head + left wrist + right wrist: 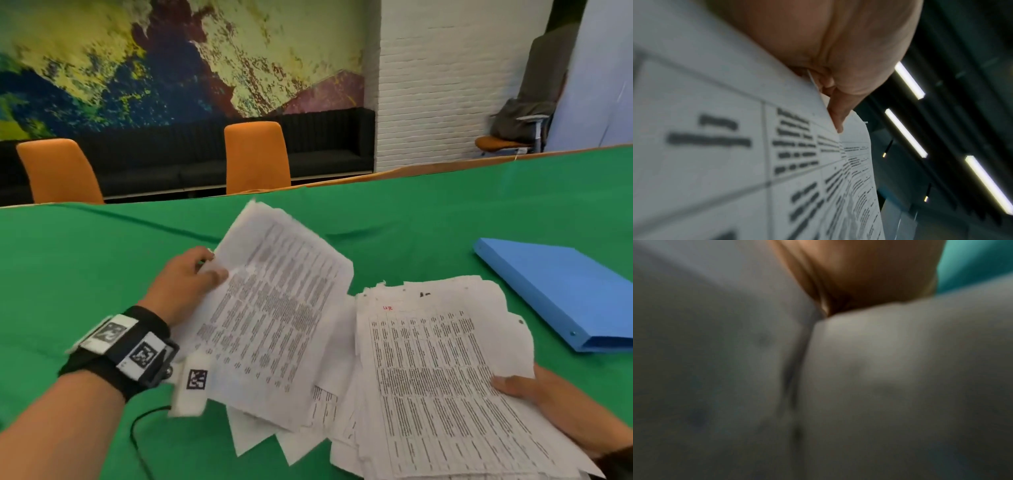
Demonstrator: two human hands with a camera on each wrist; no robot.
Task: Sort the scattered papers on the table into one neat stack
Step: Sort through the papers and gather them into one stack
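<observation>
**Two bundles, one pile to be made**

The left hand pinches a bundle of printed sheets at its far-left edge, thumb on top and fingers beneath, lifting that side so the pages tilt up off the green table — probably to swing them over onto the rest. The right hand grasps the near-right edge of the larger stack, thumb lying on the top page, seemingly to anchor it as the landing place. Loose corners poke out near the table's front edge between the two bundles, so the pile is far from square. A blue binder lies closed to the right — apart from the papers and unused.
</observation>
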